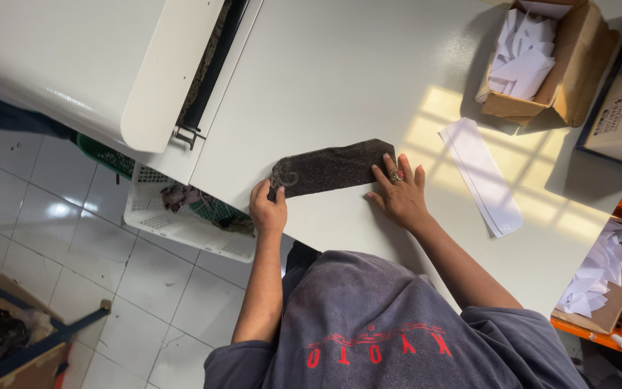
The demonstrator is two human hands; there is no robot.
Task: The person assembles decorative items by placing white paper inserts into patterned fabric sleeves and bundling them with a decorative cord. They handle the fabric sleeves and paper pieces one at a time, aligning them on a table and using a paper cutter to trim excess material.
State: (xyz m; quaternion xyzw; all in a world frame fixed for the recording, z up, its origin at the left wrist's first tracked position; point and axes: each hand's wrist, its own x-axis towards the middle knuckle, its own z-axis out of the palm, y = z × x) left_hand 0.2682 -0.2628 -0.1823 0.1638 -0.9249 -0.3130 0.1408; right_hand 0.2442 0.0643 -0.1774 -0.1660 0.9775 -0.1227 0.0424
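Left hand (268,209): fingers curled over the left end of the dark grey, glittery, long strip of cloth (331,169), pinching it. Right hand (400,193): fingers spread, lying flat on the strip's right end, red ring on one finger. Strip flat on the smooth white table (340,72), near its front edge. Just to the right, a long stack of white paper slips (481,176). Farther back, an open brown cardboard box (574,65) full of white papers.

Left hand (268,209) curled, fingers pinched; right hand (399,193) flat, fingers spread, both arms extended
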